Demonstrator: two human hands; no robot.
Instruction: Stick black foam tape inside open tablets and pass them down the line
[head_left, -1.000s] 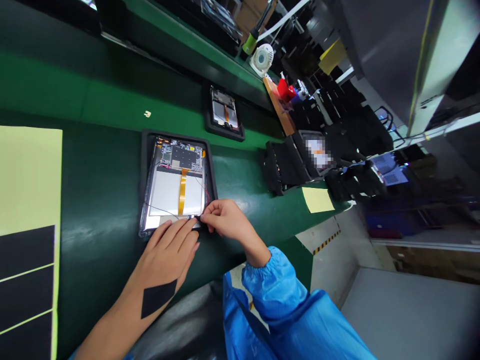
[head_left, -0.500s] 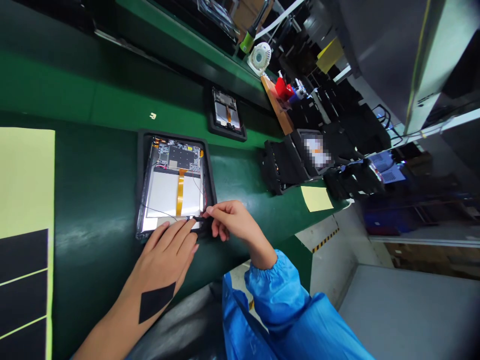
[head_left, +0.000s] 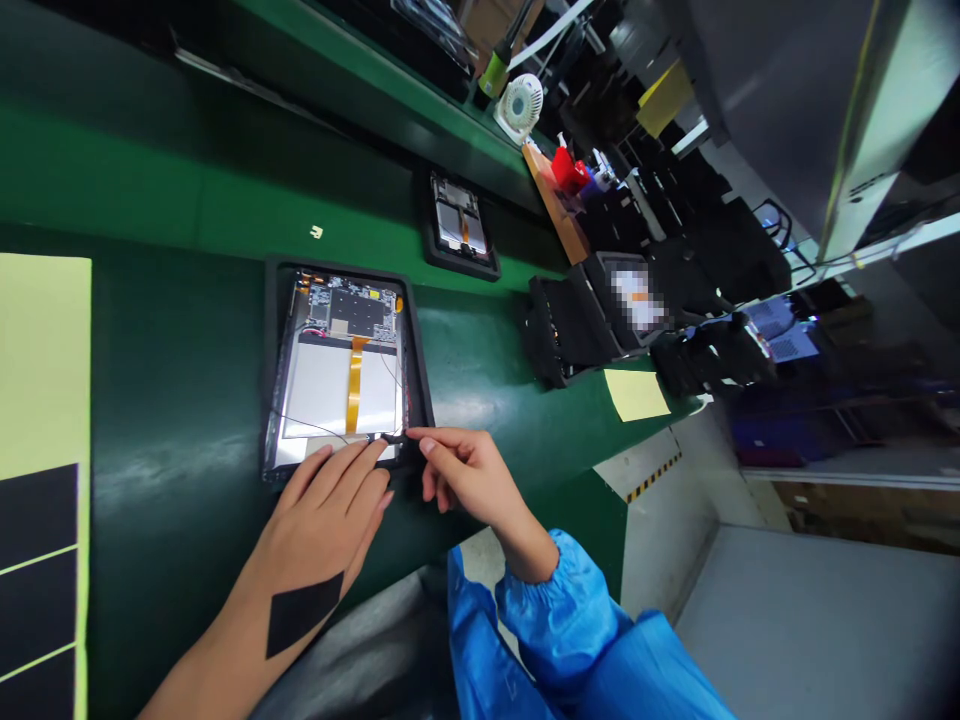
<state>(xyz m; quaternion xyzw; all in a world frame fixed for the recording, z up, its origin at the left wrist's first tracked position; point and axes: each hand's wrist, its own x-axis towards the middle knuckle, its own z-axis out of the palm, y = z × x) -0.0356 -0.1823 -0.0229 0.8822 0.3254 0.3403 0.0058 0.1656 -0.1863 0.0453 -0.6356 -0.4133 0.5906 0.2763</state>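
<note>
An opened tablet (head_left: pixel 322 385) lies in a black tray (head_left: pixel 421 365), its circuit board (head_left: pixel 360 312), silver battery plates and orange ribbon cable (head_left: pixel 354 385) exposed. A thin dark wire crosses its lower left. My left hand (head_left: pixel 319 525) rests flat with extended fingers on the tablet's near edge, by a small black piece there. A black rectangular patch (head_left: pixel 304 615) sticks to my left wrist. With its index finger stretched out, my right hand (head_left: pixel 472 475) touches the tablet's near right corner. The thumb is a little below that fingertip, and the other fingers curl.
A second opened tablet (head_left: pixel 459 220) in a tray stands farther back. Black trays (head_left: pixel 577 315) are stacked at the right beside a yellow sheet (head_left: pixel 637 395). At the left lies a yellow sheet (head_left: pixel 45 370) with black patches. A small white fan (head_left: pixel 520 105) stands at the back.
My right hand has gone from a pinch at the corner to a stretched index finger on it. My left hand stays on the near edge. The view has shifted slightly.
</note>
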